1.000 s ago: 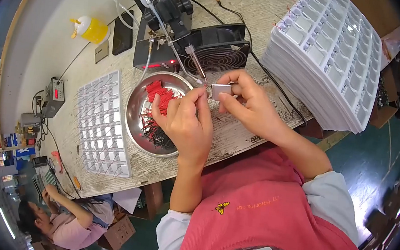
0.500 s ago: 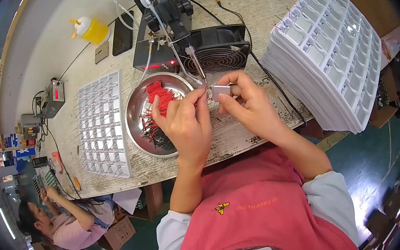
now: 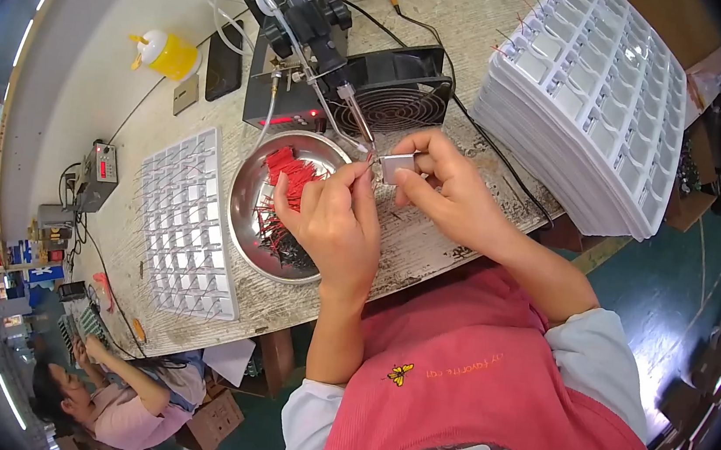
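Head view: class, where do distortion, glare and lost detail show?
Head view: the wall panel has a bowed edge, corners go black; head view: glare whitens part of the green floor; head view: detail between left hand and right hand is too fine to make out.

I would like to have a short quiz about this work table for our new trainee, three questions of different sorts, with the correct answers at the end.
1. Short answer: Which hand holds the small flat silver-grey block?
2. True or false: From the wearer's view, the tall stack of white trays stands to the right of the metal bowl.
3. Fill in the missing colour: The metal bowl contains thin wires, some black and the others ____.

Key:
1. The right hand.
2. True.
3. Red.
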`<move>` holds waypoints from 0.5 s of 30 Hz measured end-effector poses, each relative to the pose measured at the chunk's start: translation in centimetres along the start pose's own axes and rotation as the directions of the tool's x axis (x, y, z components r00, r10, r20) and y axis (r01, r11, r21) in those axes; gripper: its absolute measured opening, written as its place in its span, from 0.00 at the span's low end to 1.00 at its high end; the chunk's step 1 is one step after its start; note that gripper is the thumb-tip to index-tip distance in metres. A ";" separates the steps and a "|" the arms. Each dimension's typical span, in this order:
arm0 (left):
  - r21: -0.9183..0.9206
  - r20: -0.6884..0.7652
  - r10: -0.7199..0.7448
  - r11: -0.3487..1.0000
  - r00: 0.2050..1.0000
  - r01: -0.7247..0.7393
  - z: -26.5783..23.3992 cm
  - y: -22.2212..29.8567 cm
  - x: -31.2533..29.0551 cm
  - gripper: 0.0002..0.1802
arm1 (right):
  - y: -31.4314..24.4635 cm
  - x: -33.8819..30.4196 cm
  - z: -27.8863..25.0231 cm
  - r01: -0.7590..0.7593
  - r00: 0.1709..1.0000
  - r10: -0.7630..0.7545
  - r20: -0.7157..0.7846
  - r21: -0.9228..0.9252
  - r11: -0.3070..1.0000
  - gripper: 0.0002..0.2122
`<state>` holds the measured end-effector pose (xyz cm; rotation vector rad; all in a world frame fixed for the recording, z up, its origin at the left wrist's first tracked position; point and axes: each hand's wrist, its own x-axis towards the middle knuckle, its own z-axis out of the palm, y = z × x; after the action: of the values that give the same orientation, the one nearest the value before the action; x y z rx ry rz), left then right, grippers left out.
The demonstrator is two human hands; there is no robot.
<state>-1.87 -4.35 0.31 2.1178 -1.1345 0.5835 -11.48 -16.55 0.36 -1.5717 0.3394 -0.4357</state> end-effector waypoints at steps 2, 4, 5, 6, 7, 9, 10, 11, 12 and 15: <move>0.006 0.003 -0.005 1.000 1.000 0.005 -0.1 0.1 0.1 0.05 | 0.0 0.0 0.0 0.005 1.000 -0.005 -0.017 -0.002 1.000 0.12; 0.003 0.004 -0.005 1.000 1.000 0.005 -0.3 0.2 0.1 0.05 | 0.3 -0.1 -0.3 0.023 0.999 -0.024 -0.036 -0.036 0.999 0.12; 0.005 0.010 -0.014 1.000 1.000 0.014 -0.2 0.0 0.0 0.04 | 0.4 -0.1 -0.7 0.035 0.998 -0.039 -0.051 -0.067 0.997 0.12; 0.005 0.015 -0.022 1.000 1.000 0.022 -0.1 -0.1 -0.1 0.04 | 0.1 -0.2 -1.0 0.038 0.997 -0.043 -0.062 -0.076 0.996 0.12; 0.016 0.012 -0.027 1.000 1.000 0.027 -0.2 -0.4 -0.2 0.03 | -0.4 -0.4 -1.2 0.011 0.999 -0.016 -0.038 -0.118 0.993 0.11; 0.038 0.014 -0.028 0.999 1.000 0.027 -0.4 -0.8 -0.5 0.04 | -0.7 -0.7 -2.1 -0.014 1.000 0.015 0.000 -0.256 0.967 0.11; 0.045 0.020 -0.026 0.999 0.999 0.025 -0.6 -1.1 -0.7 0.03 | -1.1 -1.0 -2.8 -0.015 1.000 0.010 -0.020 -0.271 0.962 0.11; 0.056 0.020 -0.030 0.998 0.999 0.029 -0.9 -1.3 -0.7 0.03 | -1.6 -1.3 -3.3 0.022 1.000 -0.026 -0.007 -0.344 0.939 0.11; 0.055 0.017 -0.036 0.998 0.999 0.035 -1.1 -1.6 -0.9 0.04 | -2.2 -1.7 -3.8 0.059 0.998 -0.060 0.009 -0.415 0.908 0.11; 0.048 0.023 -0.048 0.998 0.999 0.046 -1.2 -1.9 -1.1 0.05 | -5.7 -3.8 -5.7 0.098 0.994 -0.112 0.015 -0.617 0.781 0.09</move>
<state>-0.97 -2.05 -0.21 2.1918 -1.0910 0.5694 -17.75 -19.48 5.95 -2.2435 0.4416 -0.4532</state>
